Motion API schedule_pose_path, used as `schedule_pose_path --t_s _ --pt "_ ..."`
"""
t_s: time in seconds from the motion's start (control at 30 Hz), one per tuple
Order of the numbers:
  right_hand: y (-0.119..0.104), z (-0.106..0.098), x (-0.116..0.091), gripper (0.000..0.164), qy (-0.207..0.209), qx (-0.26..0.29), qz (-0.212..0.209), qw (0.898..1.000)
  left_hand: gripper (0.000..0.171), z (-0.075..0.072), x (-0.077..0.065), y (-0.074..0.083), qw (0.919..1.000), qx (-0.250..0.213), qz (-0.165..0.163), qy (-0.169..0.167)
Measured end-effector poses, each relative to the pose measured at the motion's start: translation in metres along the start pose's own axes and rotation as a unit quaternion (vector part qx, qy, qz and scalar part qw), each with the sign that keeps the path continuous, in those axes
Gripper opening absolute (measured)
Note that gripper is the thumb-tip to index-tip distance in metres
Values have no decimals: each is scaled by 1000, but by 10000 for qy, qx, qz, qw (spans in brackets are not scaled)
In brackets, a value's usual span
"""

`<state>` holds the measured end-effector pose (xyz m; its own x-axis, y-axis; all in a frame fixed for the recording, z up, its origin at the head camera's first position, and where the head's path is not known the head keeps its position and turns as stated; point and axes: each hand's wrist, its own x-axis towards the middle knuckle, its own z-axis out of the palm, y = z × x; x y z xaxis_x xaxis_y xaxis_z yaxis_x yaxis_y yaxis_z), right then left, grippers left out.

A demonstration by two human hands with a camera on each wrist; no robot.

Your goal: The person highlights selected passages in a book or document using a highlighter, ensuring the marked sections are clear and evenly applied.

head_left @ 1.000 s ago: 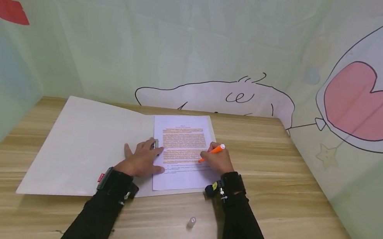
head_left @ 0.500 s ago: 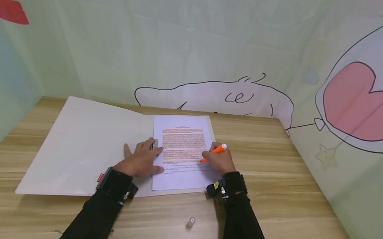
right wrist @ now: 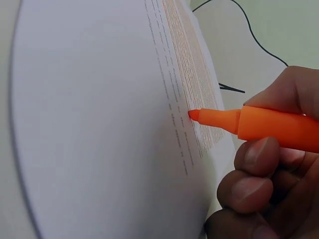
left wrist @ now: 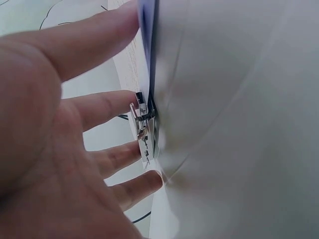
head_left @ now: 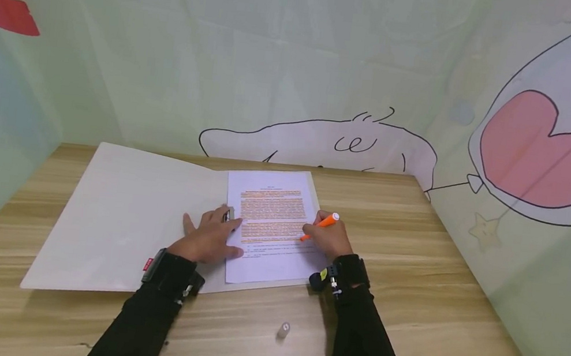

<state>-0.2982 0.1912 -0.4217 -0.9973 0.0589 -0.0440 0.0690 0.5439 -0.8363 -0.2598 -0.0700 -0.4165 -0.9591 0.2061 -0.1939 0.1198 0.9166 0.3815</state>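
Observation:
My right hand grips an orange highlighter. Its tip touches the printed sheet low in the text, at the right part of a line. Most lines above carry orange marking; the last few are plain black. With fingers spread, my left hand rests on the sheet's left edge and the white folder beneath. Beside its fingers is the folder's metal clip, partly hidden in the head view. In the left wrist view the thumb and fingertips touch the sheet, clip and folder.
A small pale cap lies on the wooden table in front of the folder, between the forearms. A red tag sticks out by the left wrist. Printed cloth walls rise behind and at both sides.
My right hand with the highlighter has shifted slightly to the right along the line of text. The left hand stays in place on the sheet and folder.

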Motion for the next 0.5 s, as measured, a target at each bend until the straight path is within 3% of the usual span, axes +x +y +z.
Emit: schedule_pose_path --t_s 0.5 --pt "4 -3 2 32 138 112 185 9997 78 -1 0 -1 10000 -8 14 29"
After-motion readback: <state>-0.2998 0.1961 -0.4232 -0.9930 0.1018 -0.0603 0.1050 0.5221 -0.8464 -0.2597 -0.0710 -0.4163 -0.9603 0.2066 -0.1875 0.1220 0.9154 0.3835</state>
